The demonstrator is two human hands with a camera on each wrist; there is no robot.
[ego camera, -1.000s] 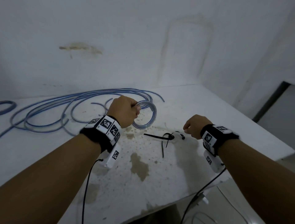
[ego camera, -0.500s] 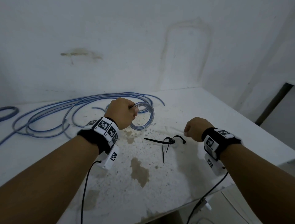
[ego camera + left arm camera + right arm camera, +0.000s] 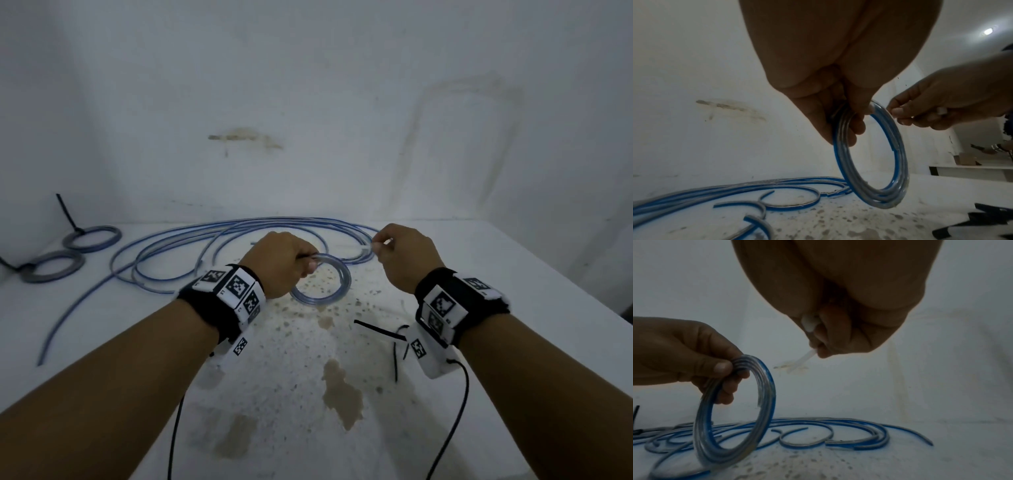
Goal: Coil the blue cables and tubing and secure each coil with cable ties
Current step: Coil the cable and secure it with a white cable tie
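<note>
Blue-striped tubing coil (image 3: 322,284) gripped at its top in left hand (image 3: 279,262), fingers curled round the loops, hanging upright above table (image 3: 496,274). White cable tie (image 3: 807,357) pinched in right hand (image 3: 406,255), just beside coil. Loose blue tubing (image 3: 191,246) behind on table.

Left hand (image 3: 279,262): raised, fingers curled round the tubing coil (image 3: 322,284), thumb pressing on top.
Right hand (image 3: 406,255): raised alongside, fingertips pinching a white cable tie (image 3: 809,322).
</note>
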